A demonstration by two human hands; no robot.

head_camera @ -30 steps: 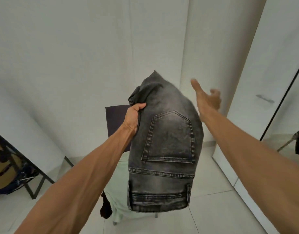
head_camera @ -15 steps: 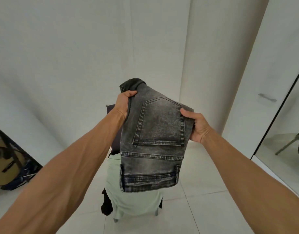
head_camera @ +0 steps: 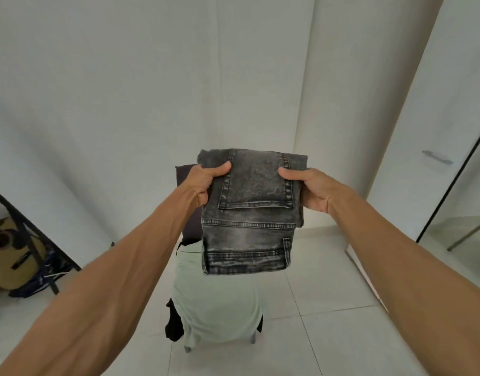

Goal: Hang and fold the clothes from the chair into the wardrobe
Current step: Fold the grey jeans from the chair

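In the head view, the folded grey jeans (head_camera: 249, 213) are held in the air above the chair (head_camera: 191, 202). The jeans lie between the two hands, with a back pocket turned to the camera. The left hand (head_camera: 203, 185) is closed on the left edge of the jeans, its thumb pressed on the pocket. The right hand (head_camera: 313, 189) is closed on the right edge in the same way. Below the jeans, a pale green garment (head_camera: 217, 302) is spread over the chair seat, and a black garment (head_camera: 175, 322) hangs at the chair's left side. To the right of the chair, a white wardrobe door (head_camera: 428, 131) with a handle is seen.
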